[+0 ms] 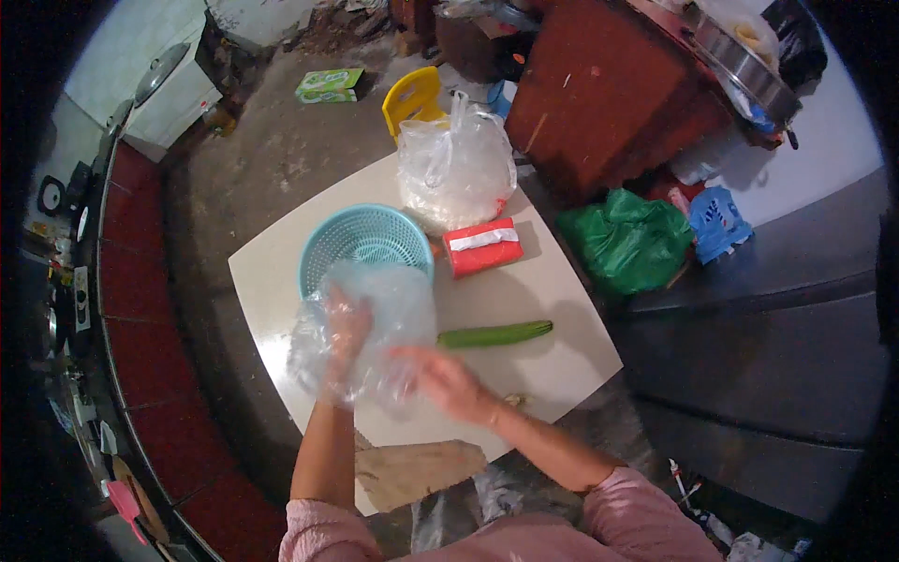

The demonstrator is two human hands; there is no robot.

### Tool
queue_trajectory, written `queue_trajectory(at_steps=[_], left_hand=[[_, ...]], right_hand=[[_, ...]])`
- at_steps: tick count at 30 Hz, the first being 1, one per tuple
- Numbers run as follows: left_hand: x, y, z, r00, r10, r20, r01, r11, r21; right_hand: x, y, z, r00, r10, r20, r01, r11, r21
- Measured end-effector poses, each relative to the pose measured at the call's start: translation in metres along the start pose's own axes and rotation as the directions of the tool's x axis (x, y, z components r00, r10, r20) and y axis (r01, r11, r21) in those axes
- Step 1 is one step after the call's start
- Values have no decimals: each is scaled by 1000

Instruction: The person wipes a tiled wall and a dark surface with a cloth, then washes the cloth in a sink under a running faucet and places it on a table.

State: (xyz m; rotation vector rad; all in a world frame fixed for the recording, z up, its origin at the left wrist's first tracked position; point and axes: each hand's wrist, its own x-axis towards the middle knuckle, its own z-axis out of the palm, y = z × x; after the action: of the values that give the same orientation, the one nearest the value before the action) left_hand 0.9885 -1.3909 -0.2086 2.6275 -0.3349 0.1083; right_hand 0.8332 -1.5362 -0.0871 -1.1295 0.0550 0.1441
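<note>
A clear plastic bag (404,302) is spread above the table, overlapping the near rim of a light-blue plastic colander (365,228). My left hand (348,323) shows through the film, which wraps it down past the wrist; its fingers are not clear. At the right side of the bag is my right hand (449,379), blurred by motion, its fingertips overlapping the plastic. Whether they pinch it cannot be told. Just beyond that hand lies a long green ridged vegetable (497,334), perhaps a luffa. The colander's visible inside holds nothing.
On the pale table (555,365) are a red tissue pack (484,247), a full knotted plastic bag (456,165) and a brown cloth or paper piece (414,471) at the near edge. A yellow chair (414,102) stands behind. A green bag (625,239) sits right of the table.
</note>
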Motion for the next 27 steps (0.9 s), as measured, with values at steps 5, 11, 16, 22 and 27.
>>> queue_trajectory(at_steps=[5, 11, 16, 22, 27], left_hand=[[-38, 76, -94, 846, -49, 532, 89, 995, -51], [-110, 92, -170, 968, 222, -121, -246, 935, -254], [-67, 76, -103, 996, 78, 51, -67, 980, -186], [-9, 60, -87, 966, 166, -199, -221, 928, -300], [-22, 22, -64, 905, 278, 322, -312, 948, 58]], right_hand=[[19, -35, -42, 940, -126, -317, 131, 991, -5], [16, -47, -41, 912, -186, -366, 167, 982, -83], [11, -54, -19, 989, -148, -5, 138, 934, -329], [-3, -65, -82, 945, -165, -282, 31, 905, -424], [-33, 61, -177, 925, -9, -379, -296, 610, -735]])
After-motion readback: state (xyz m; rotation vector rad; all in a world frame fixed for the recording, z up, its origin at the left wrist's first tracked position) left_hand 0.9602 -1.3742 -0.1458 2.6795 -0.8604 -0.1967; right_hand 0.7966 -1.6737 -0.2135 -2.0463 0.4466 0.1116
